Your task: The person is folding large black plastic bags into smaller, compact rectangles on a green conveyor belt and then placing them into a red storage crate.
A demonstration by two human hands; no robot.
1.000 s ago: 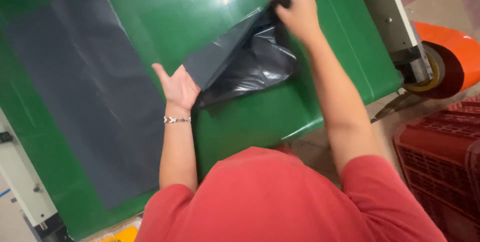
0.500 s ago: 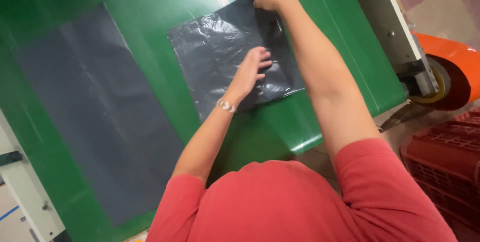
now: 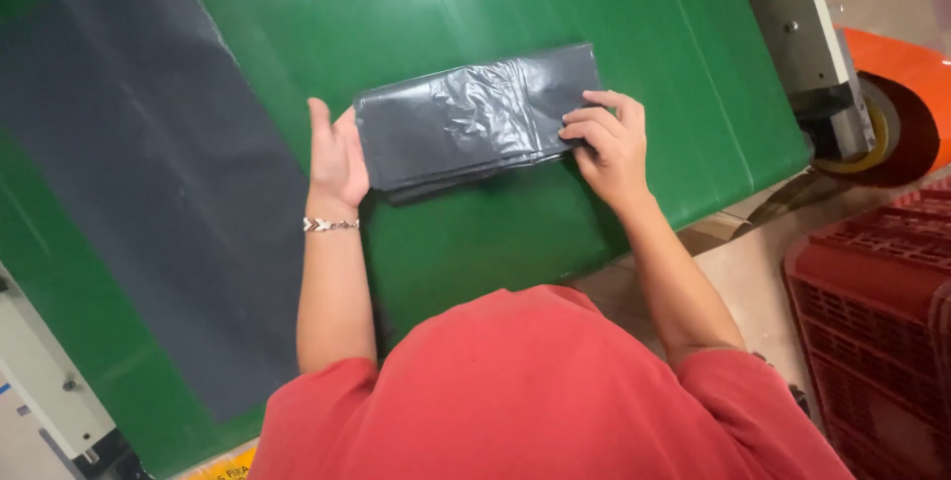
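A black plastic bag (image 3: 475,118), folded into a thick rectangle, lies on the green conveyor belt (image 3: 634,14). My left hand (image 3: 337,158) stands flat against the bag's left edge, fingers straight and gripping nothing. On the bag's right end, my right hand (image 3: 609,143) has its curled fingers pressing on top of the bag. A thin bracelet circles my left wrist. My red shirt fills the bottom of the view.
A long flat black plastic sheet (image 3: 149,193) lies on the belt to the left. The grey machine frame (image 3: 792,24) and an orange roll (image 3: 892,113) sit at the right edge. A red plastic crate (image 3: 882,321) stands on the floor at lower right.
The bag, spread open and lifted by the right hand a second ago, now lies folded into a narrower rectangle. Both hands have come down to its two ends.
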